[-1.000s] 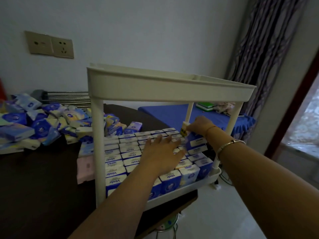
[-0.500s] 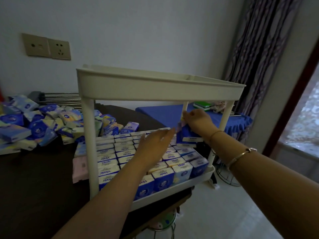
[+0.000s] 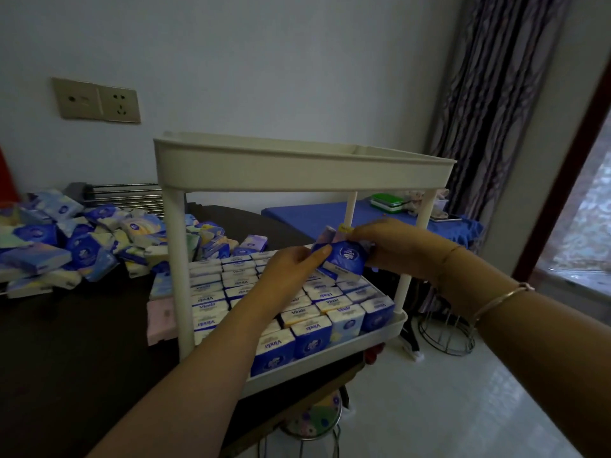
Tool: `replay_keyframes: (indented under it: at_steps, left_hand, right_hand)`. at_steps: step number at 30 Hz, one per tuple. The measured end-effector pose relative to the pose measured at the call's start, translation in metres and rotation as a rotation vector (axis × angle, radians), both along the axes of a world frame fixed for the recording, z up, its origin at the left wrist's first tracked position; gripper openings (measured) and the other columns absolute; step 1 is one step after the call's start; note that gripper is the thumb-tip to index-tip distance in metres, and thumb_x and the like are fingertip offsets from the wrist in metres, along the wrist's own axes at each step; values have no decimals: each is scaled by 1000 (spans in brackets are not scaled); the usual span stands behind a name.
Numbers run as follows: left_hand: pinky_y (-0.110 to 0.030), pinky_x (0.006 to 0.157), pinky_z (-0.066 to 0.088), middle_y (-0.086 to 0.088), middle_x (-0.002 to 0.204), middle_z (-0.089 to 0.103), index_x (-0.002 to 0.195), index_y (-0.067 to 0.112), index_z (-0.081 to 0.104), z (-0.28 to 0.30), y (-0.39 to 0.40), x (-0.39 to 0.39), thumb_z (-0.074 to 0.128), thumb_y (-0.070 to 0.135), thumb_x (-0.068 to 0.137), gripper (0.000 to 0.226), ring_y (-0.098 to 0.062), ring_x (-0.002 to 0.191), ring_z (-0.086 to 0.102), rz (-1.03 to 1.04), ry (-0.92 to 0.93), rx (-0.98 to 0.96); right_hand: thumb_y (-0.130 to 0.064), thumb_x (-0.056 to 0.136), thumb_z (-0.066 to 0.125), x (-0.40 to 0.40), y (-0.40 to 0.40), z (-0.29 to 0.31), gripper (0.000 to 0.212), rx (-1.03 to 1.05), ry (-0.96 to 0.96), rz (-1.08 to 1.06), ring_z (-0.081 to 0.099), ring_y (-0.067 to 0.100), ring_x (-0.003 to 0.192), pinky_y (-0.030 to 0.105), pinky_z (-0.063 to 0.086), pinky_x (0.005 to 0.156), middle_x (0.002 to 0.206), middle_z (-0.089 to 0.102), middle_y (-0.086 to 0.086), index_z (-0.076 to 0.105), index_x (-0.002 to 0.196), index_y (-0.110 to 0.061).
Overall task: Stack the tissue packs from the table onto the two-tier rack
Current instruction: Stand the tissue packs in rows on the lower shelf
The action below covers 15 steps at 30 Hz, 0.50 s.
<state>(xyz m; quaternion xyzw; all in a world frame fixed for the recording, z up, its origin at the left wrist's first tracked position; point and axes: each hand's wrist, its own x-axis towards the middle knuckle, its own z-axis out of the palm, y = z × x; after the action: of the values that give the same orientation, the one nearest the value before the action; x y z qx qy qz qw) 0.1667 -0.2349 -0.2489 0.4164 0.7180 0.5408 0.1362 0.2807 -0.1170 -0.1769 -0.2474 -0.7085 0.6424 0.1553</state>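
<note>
A white two-tier rack (image 3: 304, 173) stands on the dark table (image 3: 72, 352). Its lower tier (image 3: 380, 338) is packed with upright tissue packs (image 3: 310, 328) in rows; the inside of the top tier is hidden by its rim. Above the far right of those rows, both hands hold one blue tissue pack (image 3: 345, 257). My right hand (image 3: 393, 246) grips it from the right and above. My left hand (image 3: 294, 269) pinches its left end. A loose heap of tissue packs (image 3: 82, 246) lies on the table to the left.
A pink pack (image 3: 160, 320) lies against the rack's left front leg. Behind stand a blue-covered table (image 3: 310, 216) with a green box (image 3: 386, 203), a curtain (image 3: 489, 104) and a wire stand (image 3: 446, 332) on the floor. Below the table edge sits a patterned stool (image 3: 314, 418).
My right hand lifted the blue pack up off the rows. My left hand rose from lying flat on the packs and took hold of the pack's left end.
</note>
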Motion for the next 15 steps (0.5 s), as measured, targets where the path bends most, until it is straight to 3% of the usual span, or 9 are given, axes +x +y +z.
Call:
replay_keyframes:
  at_steps: [2,4,6,8,11,13,15]
  left_hand:
    - [-24,70,43,-6,90,67,90,14,64,0,1,-1,46,44,96,35,-15,80,60,46,27,-15]
    - [-23,64,38,-11,90,65,95,8,63,-2,2,-3,43,42,98,40,-17,78,56,110,100,-55]
    - [-23,62,37,-13,89,64,97,3,62,-5,3,-4,42,42,98,44,-18,76,55,144,158,-86]
    - [-22,61,37,-3,80,61,93,9,60,-8,4,-4,41,44,98,40,-11,70,53,160,176,-101]
    - [-21,62,39,5,77,57,90,15,57,-9,3,-4,42,43,98,33,-8,70,53,173,177,-90]
    - [-25,65,42,1,82,60,91,15,57,-9,2,-4,44,43,97,32,-14,76,56,166,170,-83]
    - [-31,70,45,-5,89,63,94,13,58,-9,1,-3,44,43,97,33,-20,83,60,156,164,-83]
  right_hand:
    - [-9,88,62,5,10,9,23,130,3,-78,64,19,85,25,58,64,108,66,16,61,105,7]
    - [-18,87,66,8,15,13,25,383,-12,-193,63,26,94,33,55,75,110,64,22,58,103,0]
    - [-21,90,61,8,18,11,26,813,-113,-292,57,28,86,35,45,68,94,58,19,49,103,-2]
    - [-16,93,54,6,15,1,21,1120,-134,-316,51,27,73,29,34,61,90,52,20,45,105,-1]
    - [-15,95,49,0,14,-19,25,1176,-212,-316,47,23,61,30,32,49,95,55,26,38,113,-2]
    - [-13,95,49,-5,13,-31,37,1212,-317,-351,57,31,78,34,41,56,94,58,23,32,125,2]
    - [-11,94,49,-11,11,-38,45,1273,-389,-396,56,36,99,35,42,66,103,58,21,28,131,2]
